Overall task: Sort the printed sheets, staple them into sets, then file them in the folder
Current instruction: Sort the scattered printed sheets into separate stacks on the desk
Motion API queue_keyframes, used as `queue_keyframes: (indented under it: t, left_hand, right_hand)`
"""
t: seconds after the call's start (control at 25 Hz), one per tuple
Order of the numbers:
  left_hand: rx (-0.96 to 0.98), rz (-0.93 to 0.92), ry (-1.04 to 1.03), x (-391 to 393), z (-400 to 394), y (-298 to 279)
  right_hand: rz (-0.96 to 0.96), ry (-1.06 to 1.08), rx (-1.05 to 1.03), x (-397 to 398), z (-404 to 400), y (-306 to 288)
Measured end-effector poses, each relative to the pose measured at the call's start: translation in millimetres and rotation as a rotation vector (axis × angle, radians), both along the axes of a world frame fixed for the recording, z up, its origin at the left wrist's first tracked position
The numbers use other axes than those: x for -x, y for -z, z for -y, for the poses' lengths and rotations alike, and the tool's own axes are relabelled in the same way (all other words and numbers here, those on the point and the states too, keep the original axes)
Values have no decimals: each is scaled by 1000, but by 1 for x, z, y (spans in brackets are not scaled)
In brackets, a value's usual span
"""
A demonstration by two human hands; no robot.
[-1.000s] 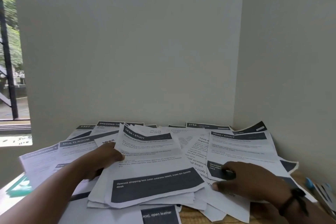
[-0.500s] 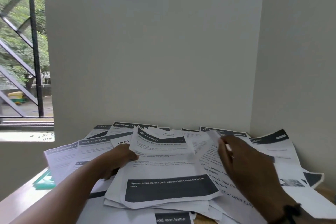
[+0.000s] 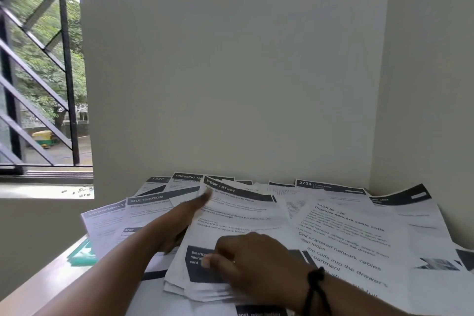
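Note:
Printed sheets cover the table; one reads "Organize network cable coils" (image 3: 343,236). In the middle lies a stack (image 3: 179,287) topped by a "DESK / STUDY" sheet (image 3: 241,215) with a dark band at its foot. My left hand (image 3: 179,226) lies along the stack's left edge. One finger stretches to the top sheet's upper left corner, and the other fingers tuck at the edge. My right hand (image 3: 246,261), a black band at its wrist, holds the lower part of that top sheet with its fingers curled and a fingertip on the dark band. A green folder (image 3: 82,256) peeks out at the left.
The table (image 3: 38,287) sits in a corner: a wall behind, another wall at the right. A barred window (image 3: 38,84) and its sill are at the left. More sheets headed "MULTI-ROOM" (image 3: 146,200) and "2754" (image 3: 331,187) fan out toward the back.
My right hand lifted a "DESK / STUDY" sheet from the right pile and carried it left onto the middle stack. My left hand's finger stretched up along the stack's edge. The view turned right.

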State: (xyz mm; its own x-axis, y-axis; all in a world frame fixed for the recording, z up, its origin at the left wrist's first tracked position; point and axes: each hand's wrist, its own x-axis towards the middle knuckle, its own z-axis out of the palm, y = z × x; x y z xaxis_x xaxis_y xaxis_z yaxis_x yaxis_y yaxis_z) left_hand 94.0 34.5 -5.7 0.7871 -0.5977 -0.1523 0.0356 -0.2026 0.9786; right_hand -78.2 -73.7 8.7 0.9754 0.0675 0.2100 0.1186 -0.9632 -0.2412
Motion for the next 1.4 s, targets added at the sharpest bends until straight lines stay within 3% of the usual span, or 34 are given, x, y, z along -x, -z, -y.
queue_keyframes:
  t: [0.12,0.2,0.28,0.4,0.52,0.68,0.84,1.0,1.2,1.4]
  left_hand:
    - [-113,156,-73,-2,2,3]
    - [-4,154,-117,-1,1,0]
    - [160,163,-169,1,-2,-7]
    - [382,222,-215,8,-1,-21]
    - [439,252,-197,29,9,-39]
    - [468,296,-166,52,21,-68]
    - [459,474,-129,77,40,-90]
    - [354,497,15,82,43,-99]
    - [481,338,-31,60,32,-104]
    - [562,195,8,51,34,-97]
  right_hand:
    - [95,174,-154,-22,47,-11]
    - [207,401,-186,-39,89,-8]
    - [252,513,-429,-43,115,-6]
    - [195,391,-981,-39,128,-7]
    - [270,181,-1217,-39,129,0]
    - [650,174,-1160,-35,120,-9]
    - [909,110,-1020,-20,118,-24]
    - [842,82,-994,-17,126,-22]
    - [745,91,-1207,-17,134,-22]
    - [680,103,-1146,-19,135,-19]
